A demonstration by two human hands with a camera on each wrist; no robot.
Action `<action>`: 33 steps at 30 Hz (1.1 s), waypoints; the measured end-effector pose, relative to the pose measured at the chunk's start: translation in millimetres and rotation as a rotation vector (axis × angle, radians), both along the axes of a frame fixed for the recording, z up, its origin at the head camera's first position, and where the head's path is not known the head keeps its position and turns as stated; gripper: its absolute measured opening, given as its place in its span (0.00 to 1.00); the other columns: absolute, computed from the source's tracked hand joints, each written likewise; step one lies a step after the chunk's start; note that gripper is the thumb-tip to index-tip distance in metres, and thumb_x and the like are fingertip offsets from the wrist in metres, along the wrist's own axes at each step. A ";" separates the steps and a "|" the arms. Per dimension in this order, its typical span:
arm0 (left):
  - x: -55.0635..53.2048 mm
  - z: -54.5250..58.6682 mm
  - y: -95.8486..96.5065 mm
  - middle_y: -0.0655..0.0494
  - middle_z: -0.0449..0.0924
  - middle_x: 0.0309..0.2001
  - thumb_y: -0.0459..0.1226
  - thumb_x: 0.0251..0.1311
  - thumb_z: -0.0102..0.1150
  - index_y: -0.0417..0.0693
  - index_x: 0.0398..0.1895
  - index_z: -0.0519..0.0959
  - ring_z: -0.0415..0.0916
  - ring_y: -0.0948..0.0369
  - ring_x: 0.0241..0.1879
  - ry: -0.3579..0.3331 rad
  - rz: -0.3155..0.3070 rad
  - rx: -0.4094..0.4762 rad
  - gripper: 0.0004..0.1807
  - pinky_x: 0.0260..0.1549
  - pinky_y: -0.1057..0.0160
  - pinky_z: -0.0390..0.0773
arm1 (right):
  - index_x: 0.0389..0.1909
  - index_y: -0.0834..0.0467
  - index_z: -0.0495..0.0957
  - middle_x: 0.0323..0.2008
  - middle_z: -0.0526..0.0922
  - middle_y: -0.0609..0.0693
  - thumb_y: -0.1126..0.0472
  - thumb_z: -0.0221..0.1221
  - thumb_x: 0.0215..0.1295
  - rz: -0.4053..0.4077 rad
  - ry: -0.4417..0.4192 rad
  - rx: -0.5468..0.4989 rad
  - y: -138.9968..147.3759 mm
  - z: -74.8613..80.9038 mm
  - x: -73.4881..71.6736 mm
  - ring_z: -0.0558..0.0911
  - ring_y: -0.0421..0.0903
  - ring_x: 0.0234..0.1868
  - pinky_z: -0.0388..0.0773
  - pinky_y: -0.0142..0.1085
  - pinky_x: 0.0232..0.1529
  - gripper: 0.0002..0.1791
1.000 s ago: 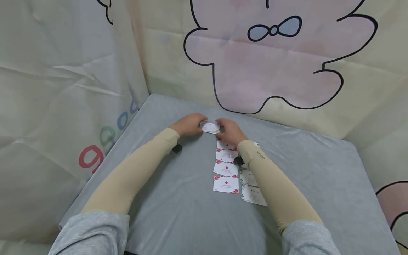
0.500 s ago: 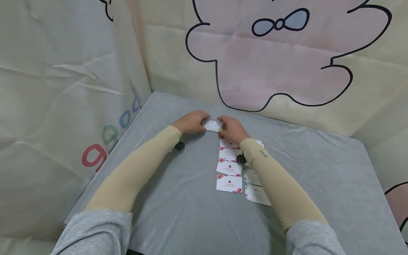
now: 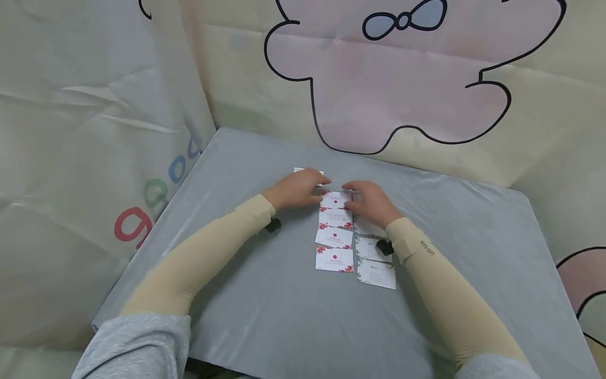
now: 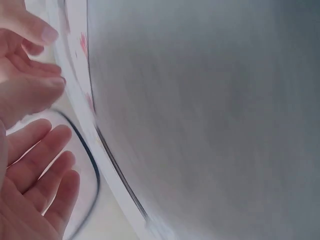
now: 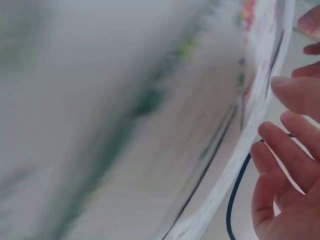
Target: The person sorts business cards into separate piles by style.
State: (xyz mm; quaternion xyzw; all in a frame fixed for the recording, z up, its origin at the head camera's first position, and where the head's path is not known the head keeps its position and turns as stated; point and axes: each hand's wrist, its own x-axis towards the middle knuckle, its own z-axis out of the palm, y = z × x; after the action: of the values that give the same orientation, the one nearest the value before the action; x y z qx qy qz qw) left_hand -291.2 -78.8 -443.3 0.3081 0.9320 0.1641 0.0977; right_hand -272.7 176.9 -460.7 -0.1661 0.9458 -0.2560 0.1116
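Observation:
My left hand (image 3: 299,188) is held just left of the top card in a column of white cards with red flowers (image 3: 334,258). Its fingers are relaxed and pinch nothing. Behind it lies a white card (image 3: 299,169), mostly hidden by the hand. On the other side, my right hand (image 3: 374,202) hovers with parted, softly bent fingers, its thumb tip close to the top red-flowered card (image 3: 335,200). A second column, of white cards with green leaves (image 3: 376,273), runs under the right hand and wrist. Both wrist views show loose fingers (image 4: 60,205) with nothing between them.
Grey cloth covers the table (image 3: 265,305). A printed curtain (image 3: 407,105) hangs along the back edge, and another curtain (image 3: 94,158) closes off the left side. A black wrist camera (image 3: 385,247) sits close over the green-leaf cards.
Both hands have left the white card at the back and come right and nearer, to either side of the red-flowered column's top. The card stays on the table; the head view has shifted slightly.

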 end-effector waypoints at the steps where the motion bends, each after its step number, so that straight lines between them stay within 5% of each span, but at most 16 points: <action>1: 0.5 0.7 0.7 0.51 0.78 0.74 0.44 0.74 0.65 0.50 0.77 0.76 0.70 0.52 0.78 0.017 -0.008 -0.011 0.30 0.80 0.50 0.68 | 0.73 0.54 0.77 0.74 0.78 0.56 0.56 0.67 0.74 0.011 0.013 0.009 -0.6 -0.8 -0.1 0.72 0.59 0.78 0.67 0.60 0.79 0.28; 6: -7.5 -6.0 -2.4 0.51 0.81 0.70 0.40 0.74 0.65 0.48 0.74 0.78 0.75 0.52 0.73 0.095 0.004 -0.047 0.27 0.75 0.51 0.73 | 0.72 0.56 0.78 0.71 0.80 0.57 0.57 0.68 0.74 0.036 0.044 0.025 -14.2 -9.2 -7.8 0.73 0.60 0.77 0.67 0.59 0.79 0.27; 14: -18.6 -24.4 -18.6 0.52 0.85 0.64 0.45 0.69 0.73 0.48 0.73 0.79 0.78 0.54 0.64 0.053 0.054 -0.089 0.31 0.70 0.52 0.77 | 0.70 0.57 0.80 0.68 0.83 0.56 0.56 0.71 0.71 0.084 0.049 0.071 -38.7 -19.9 -24.1 0.77 0.59 0.73 0.71 0.58 0.76 0.28; 21: -23.5 -26.0 -23.7 0.54 0.88 0.56 0.44 0.69 0.72 0.47 0.70 0.81 0.80 0.56 0.56 0.092 0.038 -0.084 0.28 0.64 0.52 0.80 | 0.69 0.59 0.80 0.66 0.85 0.58 0.56 0.69 0.73 0.103 0.106 0.090 -43.4 -19.7 -28.2 0.80 0.61 0.70 0.72 0.61 0.73 0.26; 28: -25.2 -27.8 -24.0 0.56 0.83 0.38 0.44 0.68 0.73 0.48 0.62 0.85 0.75 0.57 0.41 0.101 0.024 -0.102 0.21 0.44 0.57 0.76 | 0.70 0.58 0.80 0.66 0.84 0.57 0.54 0.70 0.73 0.098 0.087 0.089 -43.9 -21.2 -29.0 0.79 0.60 0.70 0.71 0.60 0.75 0.27; 33: -28.8 -31.2 -24.0 0.57 0.80 0.35 0.43 0.68 0.71 0.49 0.56 0.86 0.73 0.58 0.38 0.105 0.020 -0.106 0.16 0.40 0.59 0.73 | 0.71 0.57 0.79 0.68 0.84 0.57 0.53 0.69 0.74 0.094 0.073 0.086 -42.5 -24.0 -32.0 0.78 0.60 0.72 0.71 0.59 0.75 0.28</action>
State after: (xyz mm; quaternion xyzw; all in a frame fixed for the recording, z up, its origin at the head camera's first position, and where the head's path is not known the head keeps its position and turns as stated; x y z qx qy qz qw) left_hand -319.9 -102.8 -474.6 0.3015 0.9462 0.0990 0.0630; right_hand -304.7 134.4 -484.7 -0.2146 0.9505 -0.2032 0.0959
